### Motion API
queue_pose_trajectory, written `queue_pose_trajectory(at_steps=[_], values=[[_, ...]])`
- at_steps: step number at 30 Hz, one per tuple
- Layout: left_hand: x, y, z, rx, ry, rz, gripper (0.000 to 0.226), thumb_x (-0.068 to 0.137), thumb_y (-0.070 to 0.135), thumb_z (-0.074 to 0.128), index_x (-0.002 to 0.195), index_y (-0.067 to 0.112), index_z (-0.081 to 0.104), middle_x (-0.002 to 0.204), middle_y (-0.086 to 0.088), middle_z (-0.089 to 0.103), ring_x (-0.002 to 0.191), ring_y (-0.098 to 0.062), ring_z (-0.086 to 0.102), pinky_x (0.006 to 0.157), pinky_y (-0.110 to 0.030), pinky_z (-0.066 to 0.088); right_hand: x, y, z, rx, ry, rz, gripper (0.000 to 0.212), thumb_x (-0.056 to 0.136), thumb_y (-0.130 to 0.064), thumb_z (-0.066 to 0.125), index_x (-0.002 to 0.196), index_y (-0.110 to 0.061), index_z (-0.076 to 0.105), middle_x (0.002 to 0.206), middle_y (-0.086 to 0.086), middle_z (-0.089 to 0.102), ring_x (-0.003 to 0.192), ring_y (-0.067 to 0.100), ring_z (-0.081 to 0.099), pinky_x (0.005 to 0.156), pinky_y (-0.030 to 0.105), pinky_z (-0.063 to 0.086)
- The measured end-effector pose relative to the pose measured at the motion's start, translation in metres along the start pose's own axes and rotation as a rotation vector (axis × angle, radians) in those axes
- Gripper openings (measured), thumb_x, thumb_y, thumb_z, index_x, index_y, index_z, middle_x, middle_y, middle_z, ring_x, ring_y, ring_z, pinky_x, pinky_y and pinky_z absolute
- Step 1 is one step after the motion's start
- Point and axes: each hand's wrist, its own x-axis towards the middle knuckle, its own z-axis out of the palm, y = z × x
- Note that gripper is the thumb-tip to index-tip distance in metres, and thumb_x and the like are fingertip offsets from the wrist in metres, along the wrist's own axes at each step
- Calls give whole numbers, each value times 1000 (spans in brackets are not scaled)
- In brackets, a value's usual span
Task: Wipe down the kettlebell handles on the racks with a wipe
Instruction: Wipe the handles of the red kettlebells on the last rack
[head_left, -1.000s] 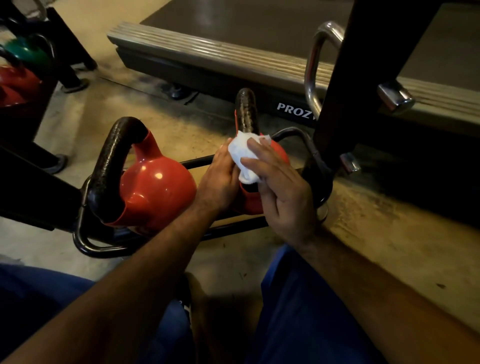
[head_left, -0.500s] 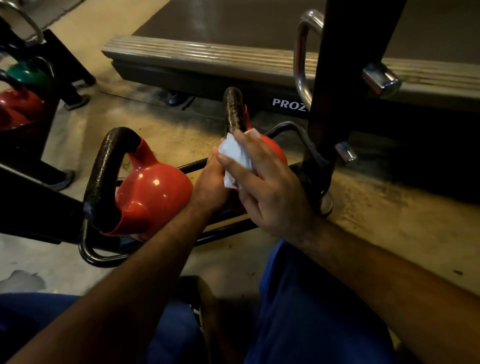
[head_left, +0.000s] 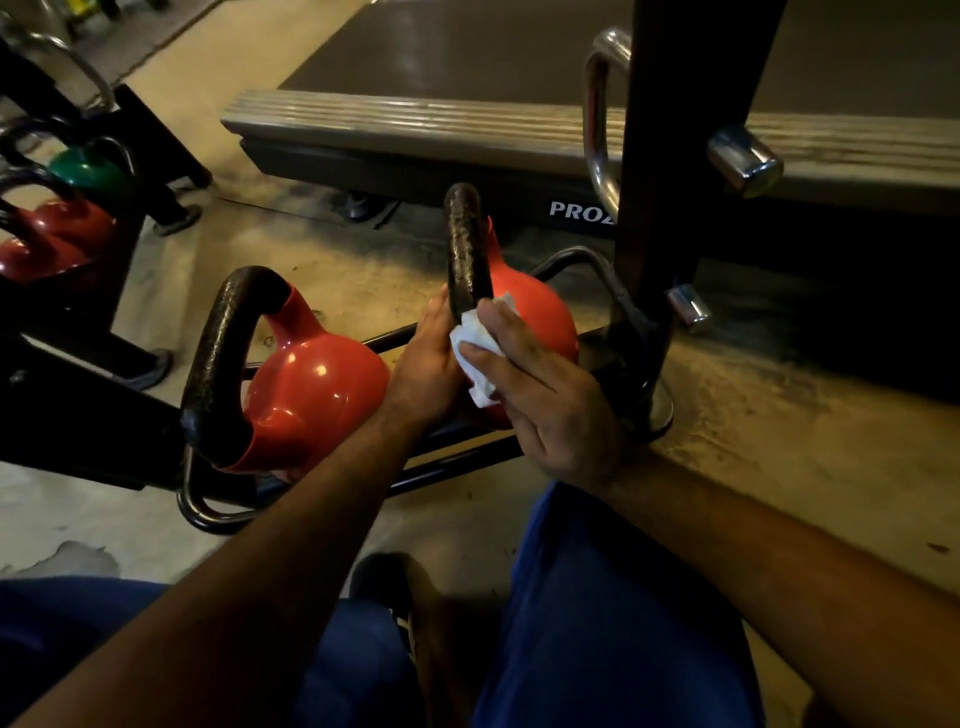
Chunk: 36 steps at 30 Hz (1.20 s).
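We see the white wipe crumpled against the lower part of the black handle of the right-hand red kettlebell, which sits at the right end of a low black tubular rack on the concrete floor. The right hand lies over the wipe, its fingers extended and slightly parted, pressing the wipe onto the handle where it meets the bell. The left hand rests on the other side of the same handle, its fingers wrapped out of sight, so we cannot tell how tightly they close. A second red kettlebell with a thick black handle sits just beside it on the left of the same rack. The black upright post of the rack rises at right, with chrome pegs and a chrome loop on it. Behind lies the deck of a treadmill, partly lettered "PROZ". At far left a second rack carries red kettlebells and a green one. Blue trouser legs fill the foreground.
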Motion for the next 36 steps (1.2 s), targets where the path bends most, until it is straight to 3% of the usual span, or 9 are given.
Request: queue_pose_trajectory(at_steps=[5, 10, 14, 18, 21, 27, 31, 33, 36], values=[[2, -6, 0, 16, 18, -93, 49, 96, -1, 50, 143, -7, 38, 146, -25, 44, 135, -38, 44, 111, -50, 39, 13, -13, 16, 213, 174, 154, 38, 89, 20, 50, 124, 10, 61, 149, 28, 45, 147, 36, 36, 117, 40, 36], [-7, 4, -1, -59, 16, -79, 74, 76, 25, 57, 144, 2, 40, 146, -19, 46, 135, -36, 45, 111, -52, 39, 0, -17, 19, 299, 223, 196, 34, 86, 21, 50, 114, 7, 63, 152, 22, 42, 145, 28, 40, 112, 39, 43], [-3, 2, -1, -143, 51, -21, 39, 87, 38, 59, 117, 14, 56, 114, -17, 60, 107, -41, 57, 96, -59, 47, -4, -10, 19, 288, 323, 297, 21, 89, 8, 49, 103, 2, 63, 124, 7, 66, 112, 7, 61, 87, 32, 55], [0, -5, 1, -203, 48, -8, 48, 89, 43, 62, 116, 3, 55, 108, -30, 56, 97, -42, 58, 90, -70, 45, -5, -16, 22, 293, 398, 394, 25, 91, 9, 52, 113, 2, 63, 106, -5, 63, 94, -1, 58, 81, 11, 45], [-1, -3, 4, -199, 26, -18, 53, 91, 44, 61, 122, 2, 54, 117, -36, 53, 109, -57, 51, 94, -73, 40, -3, -20, 21, 284, 393, 430, 33, 92, 11, 55, 122, 0, 61, 108, -6, 63, 97, 0, 60, 83, 11, 48], [-7, 13, -2, -196, 33, 3, 37, 84, 45, 59, 114, 23, 58, 110, -9, 60, 101, -19, 59, 93, -44, 50, 4, -42, 22, 373, 354, 497, 44, 103, -23, 45, 143, -6, 47, 134, -6, 53, 124, -16, 45, 98, 7, 39], [-5, 1, 1, -50, -20, 48, 59, 85, 30, 44, 125, -13, 49, 100, -2, 61, 91, 1, 59, 81, -7, 43, 10, -52, 30, 341, 322, 473, 49, 105, -15, 44, 153, -3, 35, 156, 9, 41, 146, 11, 37, 116, 21, 32], [-2, 4, 0, -124, -22, 66, 56, 91, 30, 47, 121, -17, 47, 91, -8, 60, 78, 6, 58, 70, -7, 45, 21, -49, 33, 322, 338, 511, 49, 105, -12, 45, 153, -4, 36, 154, 13, 45, 145, 15, 40, 115, 18, 33], [-3, 13, 1, -227, 27, 63, 81, 86, 67, 49, 137, 4, 46, 125, -16, 58, 112, -9, 58, 98, -28, 47, 48, -40, 33, 424, 424, 670, 44, 105, -19, 42, 147, -7, 48, 138, 14, 61, 131, 20, 56, 106, 31, 48]])
